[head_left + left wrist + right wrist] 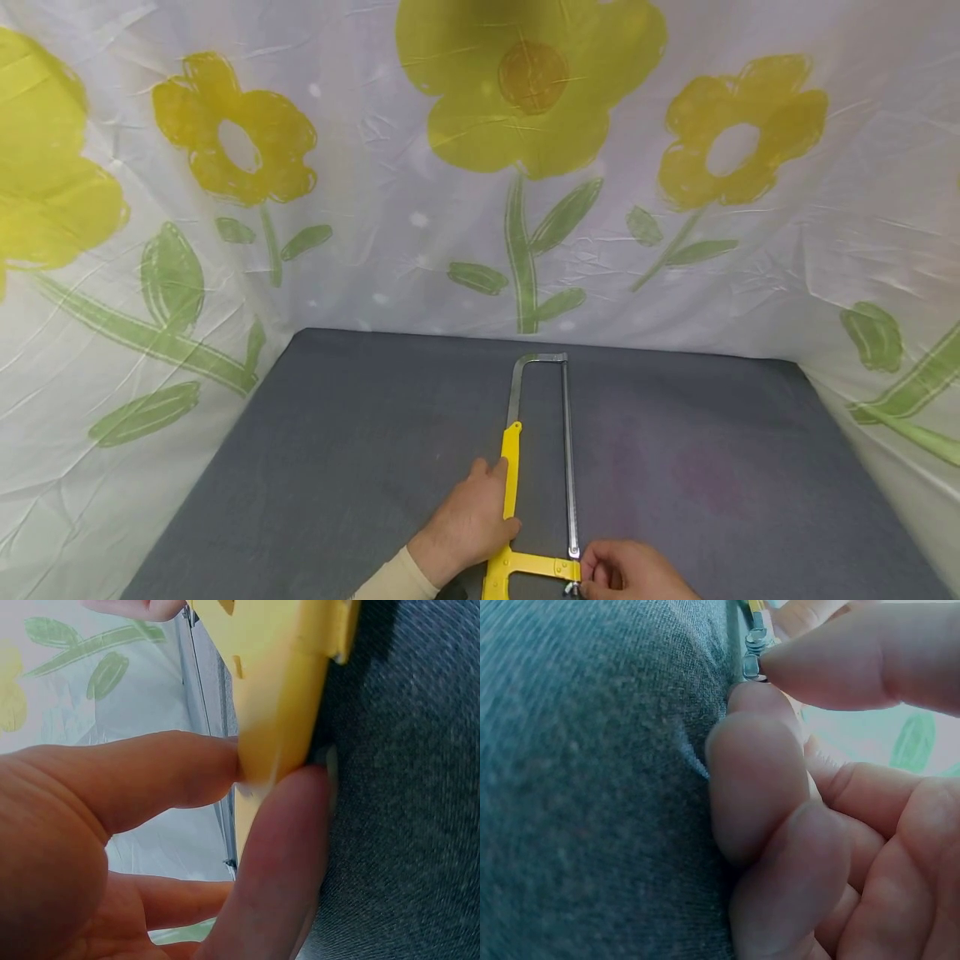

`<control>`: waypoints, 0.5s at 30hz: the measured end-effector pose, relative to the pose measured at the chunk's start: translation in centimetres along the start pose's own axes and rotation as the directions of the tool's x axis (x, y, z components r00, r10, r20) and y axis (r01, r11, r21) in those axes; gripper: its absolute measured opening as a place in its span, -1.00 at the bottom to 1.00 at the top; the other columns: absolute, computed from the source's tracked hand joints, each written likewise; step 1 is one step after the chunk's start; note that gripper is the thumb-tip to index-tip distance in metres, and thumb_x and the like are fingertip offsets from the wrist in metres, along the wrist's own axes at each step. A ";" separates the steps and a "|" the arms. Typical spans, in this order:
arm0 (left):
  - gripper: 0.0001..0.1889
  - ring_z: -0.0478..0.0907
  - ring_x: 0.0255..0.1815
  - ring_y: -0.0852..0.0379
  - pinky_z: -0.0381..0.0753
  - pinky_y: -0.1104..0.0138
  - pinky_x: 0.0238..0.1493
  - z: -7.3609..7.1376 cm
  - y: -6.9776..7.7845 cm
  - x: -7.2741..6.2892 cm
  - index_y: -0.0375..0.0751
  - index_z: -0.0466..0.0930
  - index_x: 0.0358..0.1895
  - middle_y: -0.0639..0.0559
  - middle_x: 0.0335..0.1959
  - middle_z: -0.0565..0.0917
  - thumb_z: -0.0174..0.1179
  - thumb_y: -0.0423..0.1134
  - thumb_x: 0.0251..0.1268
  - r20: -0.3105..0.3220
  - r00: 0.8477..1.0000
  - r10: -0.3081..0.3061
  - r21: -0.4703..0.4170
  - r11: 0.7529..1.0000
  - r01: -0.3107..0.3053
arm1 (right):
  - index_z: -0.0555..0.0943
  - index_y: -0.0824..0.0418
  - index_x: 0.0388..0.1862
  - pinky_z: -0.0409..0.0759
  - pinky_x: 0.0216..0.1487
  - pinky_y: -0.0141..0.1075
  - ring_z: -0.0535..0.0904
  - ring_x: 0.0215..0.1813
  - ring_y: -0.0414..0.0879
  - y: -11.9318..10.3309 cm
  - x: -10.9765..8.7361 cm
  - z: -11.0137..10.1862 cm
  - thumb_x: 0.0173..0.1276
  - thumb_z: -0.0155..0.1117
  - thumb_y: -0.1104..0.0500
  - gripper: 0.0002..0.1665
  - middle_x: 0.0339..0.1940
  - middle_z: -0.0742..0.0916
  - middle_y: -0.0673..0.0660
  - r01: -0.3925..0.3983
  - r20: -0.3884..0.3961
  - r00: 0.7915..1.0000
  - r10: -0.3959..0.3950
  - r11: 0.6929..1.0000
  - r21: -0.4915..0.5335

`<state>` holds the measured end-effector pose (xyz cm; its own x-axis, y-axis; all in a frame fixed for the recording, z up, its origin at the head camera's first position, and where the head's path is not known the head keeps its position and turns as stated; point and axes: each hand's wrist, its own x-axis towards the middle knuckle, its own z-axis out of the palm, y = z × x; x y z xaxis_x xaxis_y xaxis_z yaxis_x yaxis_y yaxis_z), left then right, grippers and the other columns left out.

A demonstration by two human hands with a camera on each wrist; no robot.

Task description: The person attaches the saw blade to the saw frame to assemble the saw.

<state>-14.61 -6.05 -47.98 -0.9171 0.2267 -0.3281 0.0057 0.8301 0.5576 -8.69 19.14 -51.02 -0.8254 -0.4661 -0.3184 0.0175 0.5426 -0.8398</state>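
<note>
A hacksaw (511,479) with a yellow and silver frame lies on the grey cloth-covered table, its far end pointing away from me. Its blade (569,458) runs along the right side. My left hand (471,518) grips the yellow frame from the left; the left wrist view shows thumb and finger on either side of the yellow bar (274,697). At the near end of the blade, my right hand (633,571) pinches a small metal wing nut (751,666) between thumb and finger, other fingers curled. The saw's handle is partly cut off by the bottom edge.
The grey table (360,433) extends to both sides of the saw. A white curtain (360,250) printed with yellow flowers hangs behind the table and along its left and right sides. A small dark object (452,590) shows beneath my left wrist.
</note>
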 end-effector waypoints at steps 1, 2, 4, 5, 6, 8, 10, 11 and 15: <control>-0.11 0.53 -0.45 0.05 0.69 0.21 -0.42 0.0 0.0 0.0 -0.41 0.34 0.60 -0.30 0.10 0.52 0.56 -0.23 0.24 0.000 1.000 -0.001 -0.003 1.000 0.001 | 0.68 0.07 -0.32 0.30 -0.51 -0.47 0.39 -0.54 -0.35 0.0 0.0 0.0 0.40 0.44 0.18 -0.90 -0.53 0.56 -0.12 -0.002 0.002 1.000 0.002 1.000 0.005; -0.11 0.53 -0.45 0.05 0.69 0.21 -0.42 0.0 0.0 0.0 -0.40 0.34 0.60 -0.30 0.10 0.52 0.56 -0.23 0.24 0.001 1.000 -0.002 -0.006 1.000 0.002 | 0.68 0.07 -0.32 0.30 -0.51 -0.47 0.40 -0.53 -0.35 0.0 0.0 0.0 0.41 0.44 0.18 -0.90 -0.52 0.56 -0.12 -0.001 0.004 1.000 0.001 1.000 0.009; -0.11 0.54 -0.45 0.05 0.69 0.21 -0.43 0.1 0.0 0.0 -0.40 0.34 0.60 -0.31 0.12 0.52 0.56 -0.23 0.23 0.000 1.000 -0.002 -0.008 1.000 0.002 | 0.68 0.07 -0.31 0.30 -0.51 -0.47 0.40 -0.53 -0.36 0.1 0.0 0.0 0.41 0.44 0.19 -0.91 -0.52 0.56 -0.13 0.004 0.005 1.000 -0.004 1.000 0.007; -0.10 0.54 -0.45 0.05 0.69 0.21 -0.43 0.1 0.0 0.0 -0.41 0.34 0.60 -0.32 0.13 0.52 0.56 -0.22 0.23 -0.001 1.000 -0.002 -0.007 1.000 0.002 | 0.68 0.07 -0.31 0.30 -0.51 -0.47 0.40 -0.53 -0.36 0.2 0.0 -0.1 0.41 0.44 0.19 -0.91 -0.52 0.56 -0.13 0.006 0.006 1.000 -0.006 1.000 0.008; -0.10 0.54 -0.45 0.05 0.69 0.21 -0.43 0.0 0.0 0.0 -0.41 0.34 0.60 -0.32 0.14 0.52 0.56 -0.22 0.24 -0.001 1.000 -0.002 -0.008 1.000 0.002 | 0.68 0.07 -0.31 0.30 -0.51 -0.47 0.40 -0.53 -0.36 0.2 0.0 -0.1 0.41 0.44 0.19 -0.91 -0.52 0.57 -0.13 0.008 0.006 1.000 -0.008 1.000 0.008; -0.10 0.54 -0.45 0.05 0.70 0.21 -0.43 0.0 -0.1 0.0 -0.41 0.34 0.60 -0.33 0.16 0.52 0.56 -0.23 0.23 -0.002 1.000 0.000 -0.006 1.000 0.000 | 0.68 0.07 -0.31 0.31 -0.51 -0.47 0.41 -0.53 -0.36 0.2 0.1 -0.1 0.40 0.45 0.20 -0.90 -0.53 0.57 -0.13 0.012 0.007 1.000 -0.012 1.000 0.001; -0.10 0.54 -0.46 0.06 0.69 0.22 -0.43 0.0 -0.1 0.0 -0.41 0.34 0.60 -0.33 0.17 0.53 0.56 -0.23 0.23 -0.002 1.000 0.004 -0.005 1.000 -0.004 | 0.68 0.06 -0.31 0.30 -0.51 -0.46 0.41 -0.53 -0.35 0.3 0.1 -0.1 0.40 0.45 0.20 -0.90 -0.52 0.57 -0.12 0.008 0.008 1.000 -0.008 1.000 0.002; -0.10 0.54 -0.47 0.05 0.68 0.22 -0.44 0.0 -0.1 0.0 -0.42 0.34 0.60 -0.33 0.17 0.52 0.56 -0.23 0.23 -0.002 1.000 0.007 -0.005 1.000 -0.007 | 0.68 0.06 -0.31 0.30 -0.51 -0.46 0.41 -0.53 -0.35 0.3 0.1 -0.1 0.40 0.46 0.20 -0.90 -0.52 0.57 -0.12 0.006 0.008 1.000 -0.006 1.000 -0.001; -0.10 0.54 -0.47 0.06 0.67 0.22 -0.45 0.0 -0.1 0.0 -0.41 0.34 0.60 -0.33 0.17 0.53 0.56 -0.23 0.23 -0.003 1.000 0.006 -0.005 1.000 -0.006 | 0.68 0.05 -0.30 0.30 -0.50 -0.45 0.41 -0.53 -0.34 0.3 0.2 -0.1 0.39 0.46 0.20 -0.90 -0.52 0.57 -0.11 -0.005 0.007 1.000 0.005 1.000 -0.008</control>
<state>-14.58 -6.13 -48.04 -0.9181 0.2304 -0.3226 0.0093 0.8260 0.5636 -8.88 19.28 -51.30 -0.8215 -0.4682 -0.3253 0.0167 0.5506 -0.8346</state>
